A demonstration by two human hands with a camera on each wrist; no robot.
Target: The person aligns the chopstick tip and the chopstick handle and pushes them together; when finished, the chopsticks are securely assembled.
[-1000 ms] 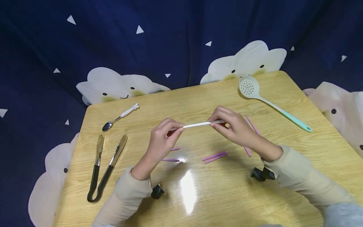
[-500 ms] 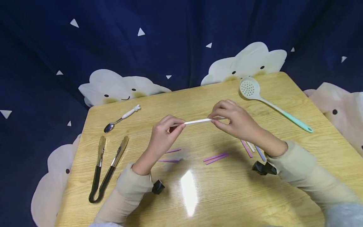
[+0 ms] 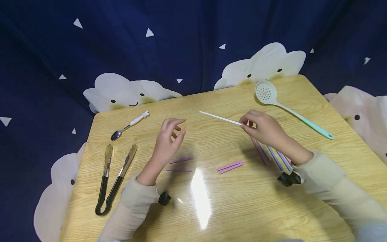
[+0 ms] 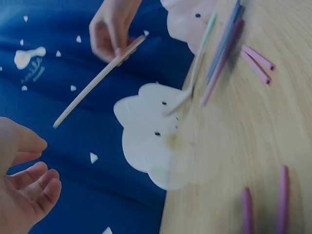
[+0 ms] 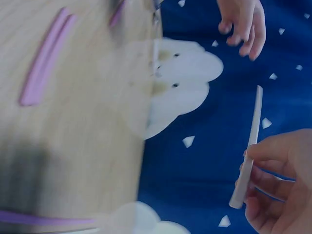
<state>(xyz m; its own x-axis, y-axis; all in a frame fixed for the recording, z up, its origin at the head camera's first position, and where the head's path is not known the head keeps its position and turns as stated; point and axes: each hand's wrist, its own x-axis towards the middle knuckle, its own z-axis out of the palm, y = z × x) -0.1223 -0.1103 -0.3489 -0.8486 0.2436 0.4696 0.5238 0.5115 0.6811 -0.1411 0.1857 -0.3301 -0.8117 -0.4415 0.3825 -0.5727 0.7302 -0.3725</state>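
Between thumb and fingertips, my right hand (image 3: pixel 264 127) pinches one end of a thin white stick (image 3: pixel 219 117) above the table. The stick's other end points toward the back left and is free. To its left, my left hand (image 3: pixel 169 137) is raised with thumb and fingers spread apart, holding nothing. In the right wrist view the white stick (image 5: pixel 254 126) sits between thumb and fingers, a short end sticking out below them. Pink-purple sticks lie in a pair (image 3: pixel 230 167) at mid-table. Two more purple sticks (image 3: pixel 179 170) lie near the left forearm.
Purple, white and blue sticks (image 3: pixel 275 158) lie partly hidden under the right forearm. Black-handled tongs (image 3: pixel 104 188) and a white-handled spoon (image 3: pixel 130 125) lie on the left. A mint-handled slotted skimmer (image 3: pixel 290 109) lies at the back right. A dark blue curtain (image 3: pixel 187 40) hangs behind the wooden table.
My left hand has let go of the white stick and drawn back left. The right hand, still pinching it, has moved right, and the stick's free end has swung toward the back.
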